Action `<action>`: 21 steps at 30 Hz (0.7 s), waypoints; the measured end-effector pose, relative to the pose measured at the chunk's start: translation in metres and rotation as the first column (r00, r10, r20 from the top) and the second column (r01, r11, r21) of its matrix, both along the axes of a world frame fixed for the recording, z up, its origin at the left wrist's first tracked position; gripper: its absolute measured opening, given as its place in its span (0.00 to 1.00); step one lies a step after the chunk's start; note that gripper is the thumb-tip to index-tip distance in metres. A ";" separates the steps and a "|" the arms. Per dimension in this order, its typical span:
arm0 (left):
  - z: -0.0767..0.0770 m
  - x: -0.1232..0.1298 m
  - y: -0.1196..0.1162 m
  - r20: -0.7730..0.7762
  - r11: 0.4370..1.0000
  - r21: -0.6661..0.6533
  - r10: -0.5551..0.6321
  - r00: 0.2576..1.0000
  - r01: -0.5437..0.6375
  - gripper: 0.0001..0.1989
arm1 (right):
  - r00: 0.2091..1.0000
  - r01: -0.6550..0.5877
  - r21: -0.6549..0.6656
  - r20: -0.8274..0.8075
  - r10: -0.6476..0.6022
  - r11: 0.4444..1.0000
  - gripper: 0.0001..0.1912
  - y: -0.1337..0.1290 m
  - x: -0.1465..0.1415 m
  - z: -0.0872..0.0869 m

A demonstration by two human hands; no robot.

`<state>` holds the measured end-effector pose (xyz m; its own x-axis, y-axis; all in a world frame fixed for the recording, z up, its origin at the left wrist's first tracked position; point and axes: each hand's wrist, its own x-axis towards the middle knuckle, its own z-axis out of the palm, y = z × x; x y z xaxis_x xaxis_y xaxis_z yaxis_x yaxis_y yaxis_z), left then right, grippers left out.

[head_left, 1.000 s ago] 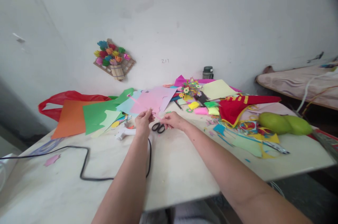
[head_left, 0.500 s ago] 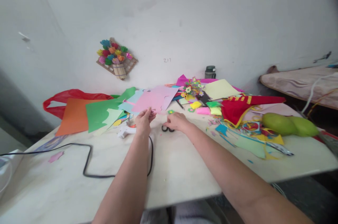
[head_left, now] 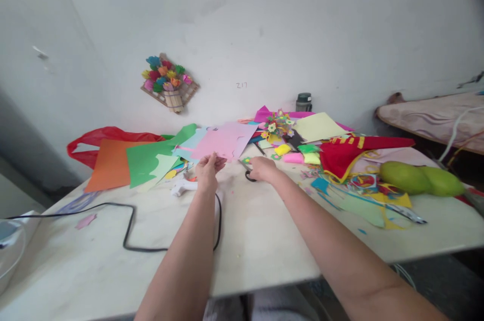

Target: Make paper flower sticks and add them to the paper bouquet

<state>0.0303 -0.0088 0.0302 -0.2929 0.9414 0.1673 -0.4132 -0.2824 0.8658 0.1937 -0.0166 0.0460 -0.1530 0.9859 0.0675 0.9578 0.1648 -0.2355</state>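
Right hand on scissors.
Its fingers grip the handle, blades slanting away leftward; left hand pinches a small piece.

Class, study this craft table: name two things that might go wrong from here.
First, the scissors in the right hand point partly toward the left hand, so a careless sweep might nick it. Second, the black cable passes under the left forearm; an arm movement might snag it.

Free room over front tabletop, black cord across its left.
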 end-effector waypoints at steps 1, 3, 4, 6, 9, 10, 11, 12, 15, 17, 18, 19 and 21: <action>0.000 -0.001 0.000 0.015 1.000 0.004 0.003 1.000 -0.003 0.15 | 0.997 0.016 -0.048 -0.073 -0.020 0.999 0.20 0.003 0.003 -0.002; 0.001 -0.002 0.001 0.040 1.000 0.012 0.008 0.999 -0.009 0.15 | 0.965 0.029 -0.164 -0.254 -0.071 0.986 0.20 0.008 0.008 -0.006; 0.001 -0.003 0.001 0.046 1.000 0.013 0.010 0.999 -0.010 0.15 | 0.926 0.016 -0.212 -0.366 -0.095 0.977 0.19 0.010 0.009 -0.009; 0.001 -0.004 0.002 0.052 1.000 0.016 0.013 0.999 -0.014 0.14 | 0.791 -0.060 -0.264 -0.601 -0.115 0.963 0.15 0.011 0.011 -0.012; 0.000 -0.005 0.003 0.061 1.000 0.021 0.017 0.998 -0.019 0.14 | 0.542 -0.224 -0.226 -0.837 -0.072 0.948 0.11 0.010 0.015 -0.014; 0.000 -0.006 0.004 0.066 1.000 0.024 0.017 0.998 -0.018 0.14 | 0.481 -0.274 -0.198 -0.876 -0.044 0.941 0.11 0.008 0.016 -0.013; 0.000 -0.006 0.004 0.071 0.999 0.027 0.015 0.997 -0.017 0.14 | 0.439 -0.317 -0.176 -0.898 -0.021 0.932 0.11 0.007 0.018 -0.012; -0.001 -0.006 0.005 0.075 0.999 0.028 0.013 0.997 -0.015 0.14 | 0.418 -0.355 -0.167 -0.908 -0.003 0.920 0.12 0.006 0.020 -0.011; -0.002 -0.006 0.006 0.098 0.999 0.035 0.008 0.995 -0.012 0.13 | 0.452 -0.454 -0.201 -0.891 0.030 0.868 0.15 0.002 0.025 -0.008; -0.003 -0.006 0.007 0.121 0.999 0.037 0.006 0.993 -0.011 0.12 | 0.502 -0.494 -0.229 -0.863 0.061 0.839 0.15 0.001 0.026 -0.007; -0.003 -0.007 0.007 0.133 0.999 0.036 0.006 0.991 -0.011 0.12 | 0.519 -0.509 -0.231 -0.851 0.082 0.829 0.15 0.001 0.025 -0.007; -0.003 -0.007 0.007 0.143 0.999 0.035 0.006 0.990 -0.011 0.12 | 0.532 -0.517 -0.227 -0.841 0.102 0.825 0.15 0.001 0.024 -0.007; -0.004 -0.006 0.007 0.155 0.999 0.033 0.005 0.988 -0.010 0.12 | 0.550 -0.517 -0.215 -0.825 0.129 0.828 0.15 0.000 0.022 -0.008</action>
